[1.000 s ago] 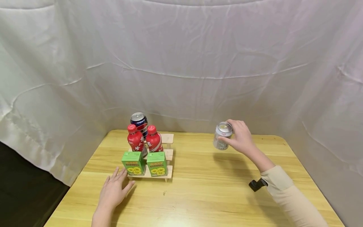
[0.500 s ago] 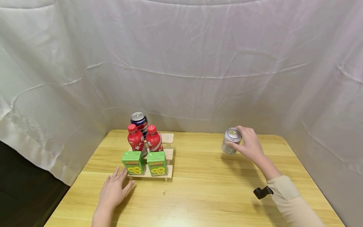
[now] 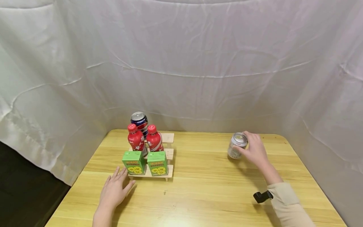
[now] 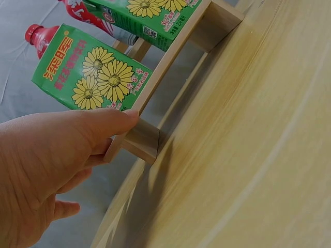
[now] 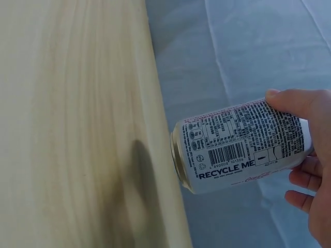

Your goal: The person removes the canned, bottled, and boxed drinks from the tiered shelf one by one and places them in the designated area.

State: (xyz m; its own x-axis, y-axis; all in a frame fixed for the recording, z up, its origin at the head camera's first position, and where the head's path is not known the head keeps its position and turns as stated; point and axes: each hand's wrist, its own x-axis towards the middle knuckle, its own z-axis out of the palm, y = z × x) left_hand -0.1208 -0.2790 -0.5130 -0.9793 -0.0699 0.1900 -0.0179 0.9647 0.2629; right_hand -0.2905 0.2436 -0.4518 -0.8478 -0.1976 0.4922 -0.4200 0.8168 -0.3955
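Observation:
My right hand (image 3: 253, 149) grips a silver-white soda can (image 3: 237, 145) by its upper part, thumb on the near side. In the right wrist view, the can (image 5: 240, 142) shows a barcode and "RECYCLE ME", with its base close over the table. At the left, my left hand (image 3: 113, 189) lies with spread fingers at the front left corner of a small stepped wooden rack (image 3: 169, 171). In the left wrist view its thumb (image 4: 116, 121) overlaps the shelf edge beneath a green drink carton (image 4: 95, 72); the other fingers are partly hidden.
The rack's front step bears two green cartons (image 3: 158, 164); two red bottles (image 3: 154, 140) stand on the middle step and a dark blue can (image 3: 139, 121) on the top one. Pale curtains (image 3: 198, 63) hang around the wooden table (image 3: 204, 189).
My right hand has carried the silver-white soda can to the right and toward me, lower over the table. My left hand and the rack stay in place.

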